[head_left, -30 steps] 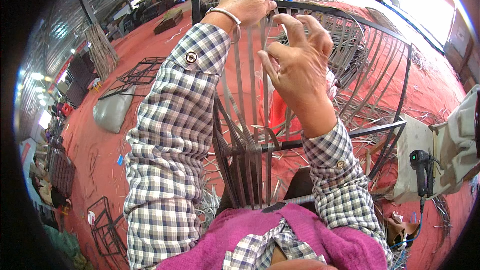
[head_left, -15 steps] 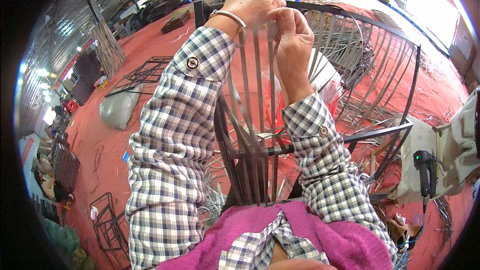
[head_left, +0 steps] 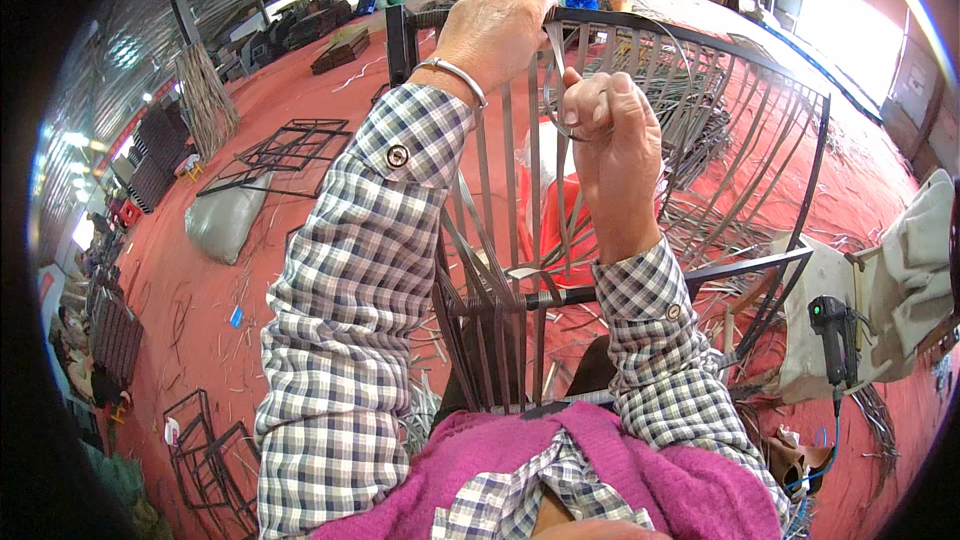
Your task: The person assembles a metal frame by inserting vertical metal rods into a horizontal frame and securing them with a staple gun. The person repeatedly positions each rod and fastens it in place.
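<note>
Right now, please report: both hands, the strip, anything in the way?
Left hand on top bar, fingertips hidden. Right hand closed on grey strip, below bar. Black tool right, clear of hands.

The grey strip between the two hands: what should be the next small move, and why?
Probably draw the grey strip gently tight with the right hand: it curves loosely below the black top rail, where the left hand rests and could likely steady it.
</note>
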Demonstrator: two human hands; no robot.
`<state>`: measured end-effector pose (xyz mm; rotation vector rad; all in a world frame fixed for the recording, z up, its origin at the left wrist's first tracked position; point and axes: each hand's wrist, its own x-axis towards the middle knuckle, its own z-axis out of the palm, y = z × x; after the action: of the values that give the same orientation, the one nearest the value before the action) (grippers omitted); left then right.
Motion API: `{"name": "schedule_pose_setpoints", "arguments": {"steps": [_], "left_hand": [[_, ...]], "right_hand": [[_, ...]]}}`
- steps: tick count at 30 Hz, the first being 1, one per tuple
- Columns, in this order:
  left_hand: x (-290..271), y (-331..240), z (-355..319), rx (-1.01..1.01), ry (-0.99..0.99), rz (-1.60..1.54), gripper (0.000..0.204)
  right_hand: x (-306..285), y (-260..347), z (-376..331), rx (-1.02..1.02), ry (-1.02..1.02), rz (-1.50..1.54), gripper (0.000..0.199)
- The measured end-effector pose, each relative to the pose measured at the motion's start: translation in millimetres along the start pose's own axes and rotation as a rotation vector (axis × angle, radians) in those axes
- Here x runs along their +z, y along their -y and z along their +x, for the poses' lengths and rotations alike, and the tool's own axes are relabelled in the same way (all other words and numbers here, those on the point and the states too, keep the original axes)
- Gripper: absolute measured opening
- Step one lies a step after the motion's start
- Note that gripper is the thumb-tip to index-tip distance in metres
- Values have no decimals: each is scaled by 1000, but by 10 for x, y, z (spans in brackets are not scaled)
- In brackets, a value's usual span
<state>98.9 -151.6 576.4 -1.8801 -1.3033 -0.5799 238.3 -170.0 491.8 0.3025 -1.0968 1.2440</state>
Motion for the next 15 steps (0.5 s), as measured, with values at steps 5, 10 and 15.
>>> {"name": "schedule_pose_setpoints", "arguments": {"steps": [5, 10, 15], "left_hand": [[-26, 85, -5, 7, -83, 1, 28], [-82, -23, 67, -50, -41, -29, 30], [-165, -237, 142, -41, -171, -99, 25]], "right_hand": [[106, 245, 201, -12, 12, -329, 23], [38, 596, 1233, -238, 215, -794, 26], [-265, 168, 2138, -77, 292, -1174, 25]]}}
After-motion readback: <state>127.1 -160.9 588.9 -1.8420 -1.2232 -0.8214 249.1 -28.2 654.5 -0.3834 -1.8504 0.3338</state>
